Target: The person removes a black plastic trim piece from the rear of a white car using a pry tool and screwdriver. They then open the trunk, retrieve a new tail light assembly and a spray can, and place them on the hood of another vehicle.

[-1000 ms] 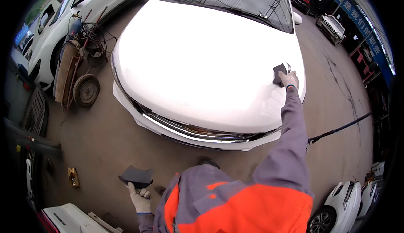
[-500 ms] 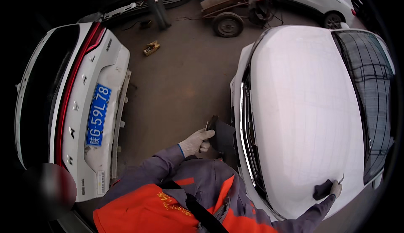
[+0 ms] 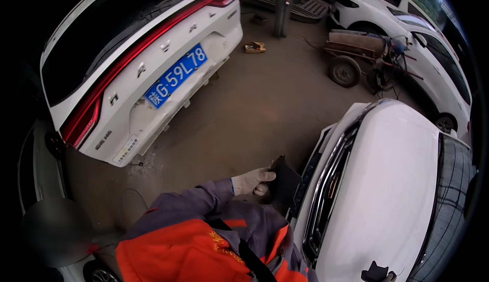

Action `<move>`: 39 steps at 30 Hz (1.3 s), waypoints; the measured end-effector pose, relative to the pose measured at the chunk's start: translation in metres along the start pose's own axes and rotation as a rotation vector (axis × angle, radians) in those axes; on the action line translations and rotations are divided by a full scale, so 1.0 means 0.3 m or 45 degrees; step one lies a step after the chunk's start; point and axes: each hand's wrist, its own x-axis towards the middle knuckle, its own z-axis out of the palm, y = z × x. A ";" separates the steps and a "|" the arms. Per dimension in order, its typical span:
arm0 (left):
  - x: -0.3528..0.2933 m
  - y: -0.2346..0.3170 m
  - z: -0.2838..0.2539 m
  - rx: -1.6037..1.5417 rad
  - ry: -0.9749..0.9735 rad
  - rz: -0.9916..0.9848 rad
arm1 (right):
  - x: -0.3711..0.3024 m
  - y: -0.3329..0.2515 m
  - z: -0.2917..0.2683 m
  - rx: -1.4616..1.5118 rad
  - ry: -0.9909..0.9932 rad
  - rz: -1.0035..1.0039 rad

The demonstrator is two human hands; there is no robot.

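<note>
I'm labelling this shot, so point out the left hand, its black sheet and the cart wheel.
Left hand [image 3: 251, 181]: head view, its gloved middle.
Black sheet [image 3: 286, 181]: head view, its broad face.
Cart wheel [image 3: 345, 71]: head view, its hub.

A blue licence plate [image 3: 176, 76] bears white characters [image 3: 178, 73], the white tailgate [image 3: 114, 124] metal letters [image 3: 141, 70], the jacket [image 3: 173, 251] yellow script [image 3: 219, 238].

can see only a sliver of the right hand [image 3: 391, 277], cut off by the lower edge. lose the bottom of the dark piece [image 3: 376, 271] just beside it to that same edge; cannot tell gripped from merely touched. cannot trace the lower end of the dark sheet [image 3: 286, 179] in the left hand [image 3: 251, 181] (dark against dark) near the jacket [image 3: 183, 241]. get nothing from the round blurred patch [image 3: 57, 231] at lower left. cannot name the yellowish thing [image 3: 254, 47] on the floor [image 3: 229, 119], too small to tell.
</note>
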 end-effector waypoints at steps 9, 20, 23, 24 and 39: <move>-0.777 -0.107 -0.149 0.168 -0.099 0.583 | -0.712 -0.796 0.208 0.868 -0.607 -0.570; -1.625 -0.387 -0.641 -0.015 0.013 0.952 | -1.988 -1.700 0.073 1.968 -2.208 -1.184; -1.800 -0.425 -0.654 -0.208 -0.012 1.047 | -2.236 -1.769 0.053 2.006 -2.481 -1.241; -1.877 -0.420 -0.658 -0.145 0.120 1.037 | -2.309 -1.793 0.048 2.034 -2.541 -1.247; -2.535 -0.299 -0.898 -0.160 1.488 0.824 | -3.176 -2.161 0.069 1.643 -2.687 -1.317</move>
